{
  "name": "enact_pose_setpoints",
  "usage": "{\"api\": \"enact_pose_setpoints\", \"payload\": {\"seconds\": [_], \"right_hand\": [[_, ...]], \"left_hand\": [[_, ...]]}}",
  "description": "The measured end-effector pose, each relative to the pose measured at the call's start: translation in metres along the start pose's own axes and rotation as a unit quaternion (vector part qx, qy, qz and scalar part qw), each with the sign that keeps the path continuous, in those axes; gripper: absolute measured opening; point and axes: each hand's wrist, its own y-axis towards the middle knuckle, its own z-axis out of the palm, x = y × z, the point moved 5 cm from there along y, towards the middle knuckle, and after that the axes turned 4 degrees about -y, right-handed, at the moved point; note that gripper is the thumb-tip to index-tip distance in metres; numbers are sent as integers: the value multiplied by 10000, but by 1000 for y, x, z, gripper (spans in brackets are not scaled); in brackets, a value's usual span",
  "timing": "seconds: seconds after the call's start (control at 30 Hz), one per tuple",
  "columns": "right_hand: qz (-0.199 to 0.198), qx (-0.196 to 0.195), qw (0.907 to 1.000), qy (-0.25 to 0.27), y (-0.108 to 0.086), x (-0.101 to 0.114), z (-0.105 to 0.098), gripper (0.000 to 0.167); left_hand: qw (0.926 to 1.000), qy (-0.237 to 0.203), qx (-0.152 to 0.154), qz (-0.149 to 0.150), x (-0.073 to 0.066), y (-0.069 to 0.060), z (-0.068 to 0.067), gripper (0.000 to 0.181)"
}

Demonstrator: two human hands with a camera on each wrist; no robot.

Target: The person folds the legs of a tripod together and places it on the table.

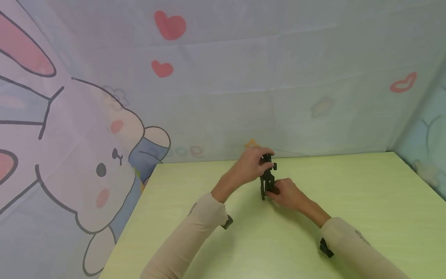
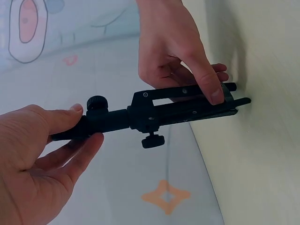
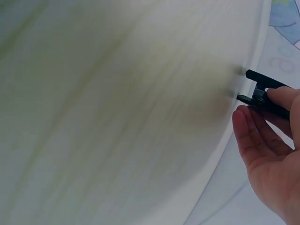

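A small black tripod (image 1: 267,175) stands upright near the far edge of the table, its legs folded close together. My left hand (image 1: 249,164) grips its top from the left, thumb and fingers on either side in the left wrist view. Lower down, my right hand (image 1: 289,193) pinches the legs close to their feet. The tripod's column carries a round knurled knob (image 2: 97,103), and a wing-shaped knob (image 2: 153,140) sits at the leg joint. In the right wrist view the leg ends (image 3: 253,75) poke out past my thumb; the tripod's upper part is outside that view.
The pale yellow-green table (image 1: 244,248) spreads below and around both forearms. Behind it hangs a cloth backdrop (image 1: 223,89) with hearts and a cartoon rabbit, close to the tripod. A black device (image 1: 326,248) shows under the right sleeve, another (image 1: 227,222) under the left.
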Motion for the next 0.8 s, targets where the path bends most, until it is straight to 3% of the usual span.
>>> {"api": "enact_pose_setpoints", "payload": {"seconds": [0.17, 0.4, 0.67, 0.8], "right_hand": [[-75, -112, 9999, -7, 0, 0, 0, 28], [-95, -331, 9994, -90, 1, -1, -3, 23], [-167, -1040, 9944, 45, -1, 1, -21, 9], [90, -1086, 9927, 510, -3, -1, -26, 8]], "left_hand": [[9997, -229, -71, -12, 1, -6, -4, 24], [9970, -559, -534, 69, 4, -18, -11, 18], [9811, -1367, -1365, 128, 13, -29, -24, 18], [9743, -1470, -1704, 86, 18, -35, -30, 18]]}}
